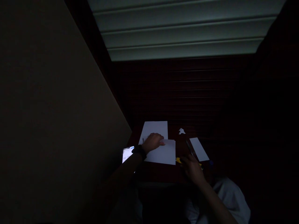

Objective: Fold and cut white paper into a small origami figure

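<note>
At lower centre, the left hand (153, 141) lies on the front white paper sheet (163, 154), thumb parted from fingers; to its right, the right hand (192, 169) has its fingers closed round a yellow utility knife (178, 160), tip just beside the sheet's right edge. Dark tabletop (158, 174) shows below the sheet and rightward toward a white paper strip (199, 149).

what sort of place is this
Probably a dim corner of a room, perhaps at home: a small dark table stands beside a plain wall, with pale horizontal slats in front.
</note>
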Motion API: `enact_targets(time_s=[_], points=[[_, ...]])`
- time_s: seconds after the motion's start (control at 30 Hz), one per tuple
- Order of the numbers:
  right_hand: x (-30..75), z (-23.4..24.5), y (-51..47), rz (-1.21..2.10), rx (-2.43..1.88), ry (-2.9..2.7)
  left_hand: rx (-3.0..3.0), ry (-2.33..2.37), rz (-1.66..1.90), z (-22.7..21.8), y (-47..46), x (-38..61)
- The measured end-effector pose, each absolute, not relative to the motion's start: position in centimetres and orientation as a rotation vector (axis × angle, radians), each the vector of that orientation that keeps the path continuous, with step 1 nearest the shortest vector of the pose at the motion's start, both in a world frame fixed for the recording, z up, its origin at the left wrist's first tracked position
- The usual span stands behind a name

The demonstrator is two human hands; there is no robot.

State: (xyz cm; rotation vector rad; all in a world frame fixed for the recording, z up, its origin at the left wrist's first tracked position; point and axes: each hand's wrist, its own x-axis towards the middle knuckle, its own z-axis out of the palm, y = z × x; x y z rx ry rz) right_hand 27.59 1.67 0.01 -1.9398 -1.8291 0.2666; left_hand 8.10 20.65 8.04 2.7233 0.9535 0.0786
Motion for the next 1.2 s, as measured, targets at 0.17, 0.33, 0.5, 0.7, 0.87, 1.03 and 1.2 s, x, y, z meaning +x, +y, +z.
enact_targets(time_s=[0.17, 0.33, 0.5, 0.7, 0.87, 1.03, 1.2], points=[[27.8, 0.0, 1.6, 0.285, -1.928, -1.887, 2.831, 1.206, 0.532, 4.7, 17.3, 8.6], [27.9, 0.1, 1.2, 0.270, -1.919, -1.950, 2.977, 0.951, 0.460, 2.1, 14.0, 8.5], [28.0, 0.2, 0.9, 0.282, -1.880, -1.974, 2.945, 1.014, 0.435, 1.0, 13.1, 8.6], [28.4, 0.1, 0.1, 0.291, -1.855, -1.994, 2.889, 1.170, 0.516, 0.4, 11.4, 8.7], [28.4, 0.1, -0.5, 0.296, -1.834, -2.014, 2.848, 1.242, 0.551, 0.6, 10.0, 8.5], [28.2, 0.2, -0.5, 0.292, -1.823, -2.033, 2.861, 1.196, 0.550, 0.7, 9.5, 8.9], [28.0, 0.3, -0.5, 0.267, -1.826, -2.041, 2.837, 1.227, 0.554, 0.4, 9.4, 9.3]])
